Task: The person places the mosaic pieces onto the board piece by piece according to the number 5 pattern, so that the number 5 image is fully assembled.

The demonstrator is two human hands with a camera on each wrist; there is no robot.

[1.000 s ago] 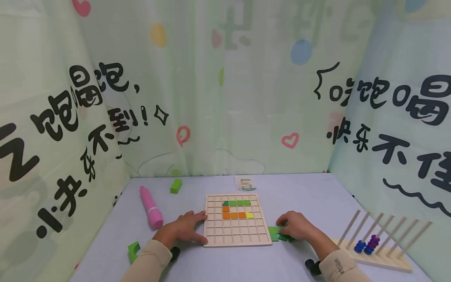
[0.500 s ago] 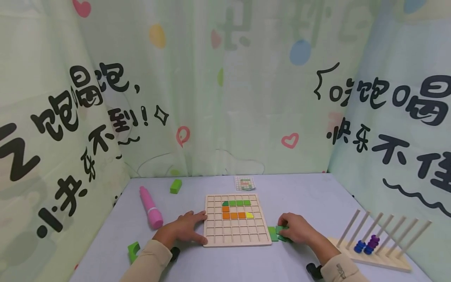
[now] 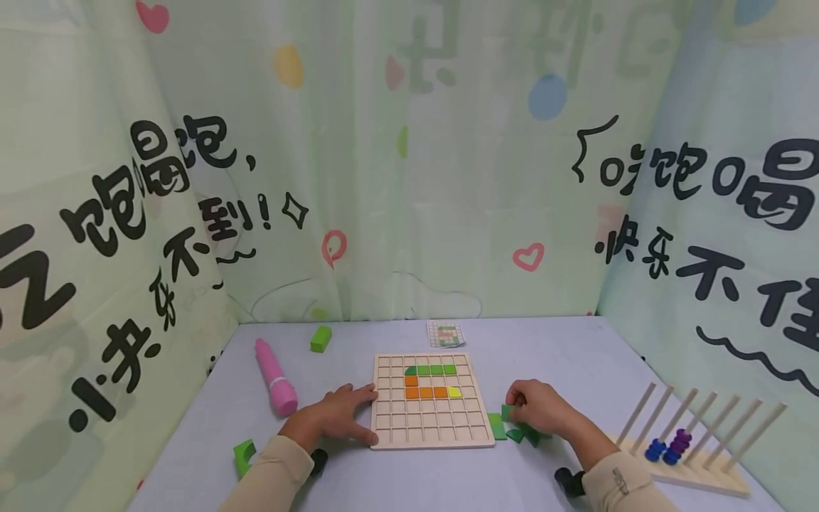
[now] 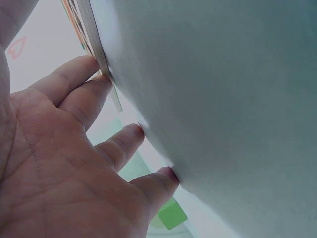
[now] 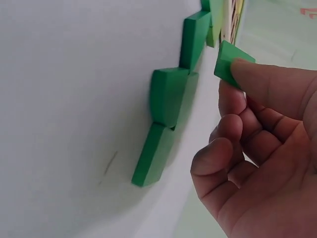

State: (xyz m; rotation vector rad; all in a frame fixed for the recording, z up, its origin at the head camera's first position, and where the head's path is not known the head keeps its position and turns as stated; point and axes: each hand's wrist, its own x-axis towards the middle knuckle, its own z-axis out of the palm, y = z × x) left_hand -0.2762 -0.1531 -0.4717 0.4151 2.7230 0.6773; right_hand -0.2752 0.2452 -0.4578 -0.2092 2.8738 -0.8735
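A green tile is pinched between the thumb and forefinger of the right hand, just right of the wooden grid board; loose green tiles lie near it on the white table. The left hand, fingers spread and grasping nothing, touches the board's left edge. Farther out are a pink bottle-shaped object at left and a peg rack at right
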